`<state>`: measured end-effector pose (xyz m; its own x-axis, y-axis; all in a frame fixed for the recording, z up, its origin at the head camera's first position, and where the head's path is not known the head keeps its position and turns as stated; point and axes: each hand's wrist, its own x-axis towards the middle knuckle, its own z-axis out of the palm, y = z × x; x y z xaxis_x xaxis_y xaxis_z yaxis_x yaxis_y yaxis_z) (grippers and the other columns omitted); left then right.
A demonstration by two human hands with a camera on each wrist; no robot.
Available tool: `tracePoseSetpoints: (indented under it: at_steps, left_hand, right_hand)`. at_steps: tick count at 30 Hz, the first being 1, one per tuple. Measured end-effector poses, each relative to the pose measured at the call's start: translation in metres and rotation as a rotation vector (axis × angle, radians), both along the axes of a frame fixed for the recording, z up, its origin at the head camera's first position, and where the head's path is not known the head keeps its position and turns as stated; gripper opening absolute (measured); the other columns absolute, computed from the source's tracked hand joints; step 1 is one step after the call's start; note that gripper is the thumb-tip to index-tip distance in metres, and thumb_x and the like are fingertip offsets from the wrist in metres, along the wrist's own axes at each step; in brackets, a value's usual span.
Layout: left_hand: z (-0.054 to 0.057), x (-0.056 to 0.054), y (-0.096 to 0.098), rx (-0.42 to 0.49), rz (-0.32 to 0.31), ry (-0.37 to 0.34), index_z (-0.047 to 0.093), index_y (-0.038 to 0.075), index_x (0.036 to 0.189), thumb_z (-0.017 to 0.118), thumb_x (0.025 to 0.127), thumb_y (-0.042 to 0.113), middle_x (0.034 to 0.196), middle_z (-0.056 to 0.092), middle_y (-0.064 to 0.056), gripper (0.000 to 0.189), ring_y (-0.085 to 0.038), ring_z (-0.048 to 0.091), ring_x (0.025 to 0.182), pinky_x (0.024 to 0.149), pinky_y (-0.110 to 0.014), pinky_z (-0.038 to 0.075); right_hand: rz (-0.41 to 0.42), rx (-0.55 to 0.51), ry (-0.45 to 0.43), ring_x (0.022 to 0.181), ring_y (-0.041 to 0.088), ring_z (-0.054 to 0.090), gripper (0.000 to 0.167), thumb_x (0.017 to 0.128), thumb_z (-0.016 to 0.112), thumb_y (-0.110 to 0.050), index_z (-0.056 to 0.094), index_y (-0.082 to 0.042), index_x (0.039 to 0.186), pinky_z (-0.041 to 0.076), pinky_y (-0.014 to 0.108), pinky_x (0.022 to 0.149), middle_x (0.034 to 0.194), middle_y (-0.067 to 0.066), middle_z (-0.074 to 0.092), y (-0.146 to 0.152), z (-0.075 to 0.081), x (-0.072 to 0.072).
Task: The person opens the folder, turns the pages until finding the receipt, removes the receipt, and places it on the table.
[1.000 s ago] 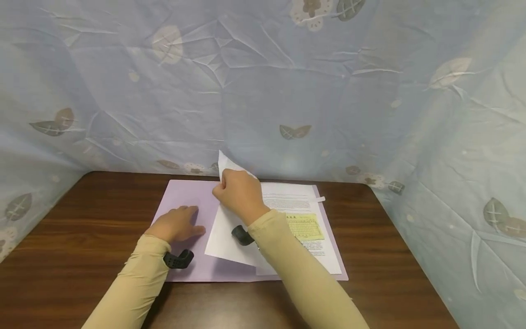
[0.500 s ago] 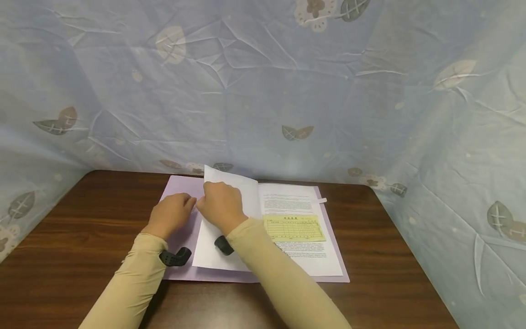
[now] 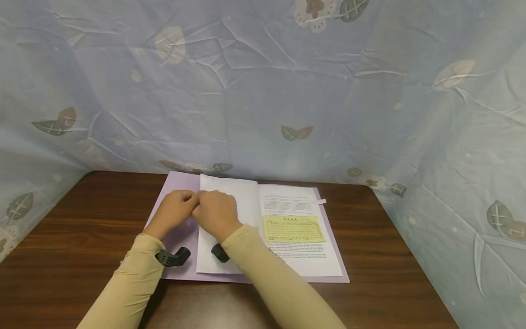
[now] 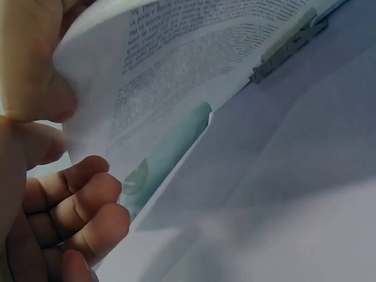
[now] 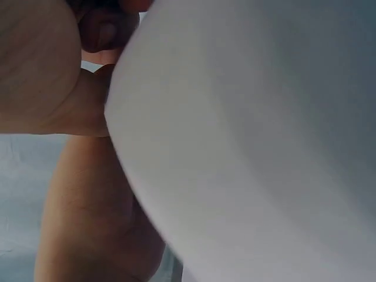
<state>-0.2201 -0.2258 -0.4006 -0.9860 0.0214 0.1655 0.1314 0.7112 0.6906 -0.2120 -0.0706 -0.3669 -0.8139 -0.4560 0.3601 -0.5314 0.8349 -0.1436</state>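
A lavender folder (image 3: 181,269) lies spread on the table, with a stack of printed sheets (image 3: 287,256) on its right side. A white page (image 3: 230,183) is turned over to the left, and its left edge is lifted. My right hand (image 3: 218,212) pinches that edge. My left hand (image 3: 172,210) meets it there, fingertips against fingertips. In the left wrist view, thumb and forefinger pinch the page edge while the other fingers (image 4: 97,197) curl loosely below. Print shows on the page's underside, and a metal fastener (image 4: 291,50) shows at the fold. The page (image 5: 205,147) fills much of the right wrist view.
A yellow printed form (image 3: 293,228) lies on the right-hand sheets. One white tab (image 3: 319,201) sticks out past the folder's right edge. The dark wooden table (image 3: 102,214) is enclosed by a hanging patterned cloth (image 3: 263,91).
The right hand has carried the page leftward and down, uncovering the whole yellow form. My left hand has left the folder's surface and come up to the page edge beside the right hand.
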Motion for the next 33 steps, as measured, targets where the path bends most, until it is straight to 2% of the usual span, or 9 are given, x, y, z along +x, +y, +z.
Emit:
tracePoseSetpoints:
  at_steps: [4, 8, 10, 16, 22, 28, 33]
  left_hand:
    - [-0.003, 0.0, -0.001, 0.005, -0.017, 0.0, 0.07, 0.012, 0.077, 0.059, 0.1, 0.026, 0.066, 0.058, 0.004, 0.029, -0.016, 0.051, 0.063, 0.059, -0.031, 0.041]
    - [-0.003, 0.0, -0.002, 0.018, -0.034, -0.037, 0.076, 0.009, 0.086, 0.061, 0.102, 0.028, 0.073, 0.064, 0.001, 0.029, -0.016, 0.054, 0.068, 0.061, -0.032, 0.044]
    - [-0.003, 0.0, -0.002, 0.004, -0.034, -0.052, 0.077, 0.008, 0.09, 0.06, 0.103, 0.029, 0.076, 0.066, 0.0, 0.029, -0.017, 0.054, 0.07, 0.062, -0.032, 0.044]
    - [-0.006, 0.001, -0.002, -0.015, -0.055, -0.112, 0.073, 0.006, 0.092, 0.06, 0.099, 0.021, 0.076, 0.067, -0.002, 0.021, -0.016, 0.056, 0.066, 0.06, -0.032, 0.045]
    - [-0.007, 0.0, 0.002, -0.011, -0.058, -0.174, 0.067, 0.005, 0.095, 0.06, 0.098, 0.017, 0.078, 0.065, -0.004, 0.015, -0.016, 0.058, 0.065, 0.058, -0.031, 0.046]
    - [-0.01, 0.0, 0.001, -0.078, -0.026, -0.166, 0.065, 0.005, 0.097, 0.06, 0.1, 0.016, 0.082, 0.064, -0.004, 0.012, -0.017, 0.061, 0.071, 0.063, -0.032, 0.046]
    - [-0.017, 0.0, 0.0, -0.136, -0.015, -0.14, 0.065, 0.004, 0.1, 0.061, 0.1, 0.016, 0.088, 0.065, -0.008, 0.013, -0.023, 0.06, 0.082, 0.074, -0.039, 0.048]
  right_hand:
    - [0.0, 0.042, 0.049, 0.045, 0.008, 0.033, 0.027, 0.085, 0.072, -0.022, 0.057, -0.019, 0.063, 0.031, 0.027, 0.039, 0.05, -0.008, 0.039, -0.001, -0.004, 0.004]
    - [-0.004, 0.076, 0.084, 0.043, 0.009, 0.038, 0.03, 0.086, 0.07, -0.025, 0.056, -0.019, 0.06, 0.032, 0.028, 0.037, 0.049, -0.007, 0.043, -0.002, -0.008, 0.007]
    - [0.003, 0.068, 0.067, 0.043, 0.01, 0.04, 0.031, 0.087, 0.068, -0.026, 0.056, -0.019, 0.06, 0.033, 0.028, 0.037, 0.049, -0.007, 0.042, -0.001, -0.009, 0.007]
    - [0.043, -0.01, -0.117, 0.05, 0.011, 0.045, 0.031, 0.092, 0.064, -0.033, 0.057, -0.02, 0.065, 0.035, 0.028, 0.044, 0.052, -0.008, 0.043, 0.019, -0.013, 0.003]
    - [0.022, -0.119, -0.304, 0.059, 0.01, 0.051, 0.022, 0.091, 0.064, -0.031, 0.062, -0.021, 0.072, 0.039, 0.026, 0.054, 0.063, -0.01, 0.057, 0.071, -0.026, -0.007]
    - [-0.033, -0.275, -0.494, 0.069, 0.014, 0.055, 0.024, 0.094, 0.061, -0.03, 0.064, -0.019, 0.073, 0.044, 0.03, 0.064, 0.073, -0.005, 0.061, 0.131, -0.038, -0.017]
    - [-0.114, -0.325, -0.539, 0.068, 0.015, 0.054, 0.025, 0.097, 0.059, -0.026, 0.064, -0.016, 0.074, 0.044, 0.031, 0.065, 0.074, -0.003, 0.06, 0.181, -0.046, -0.025]
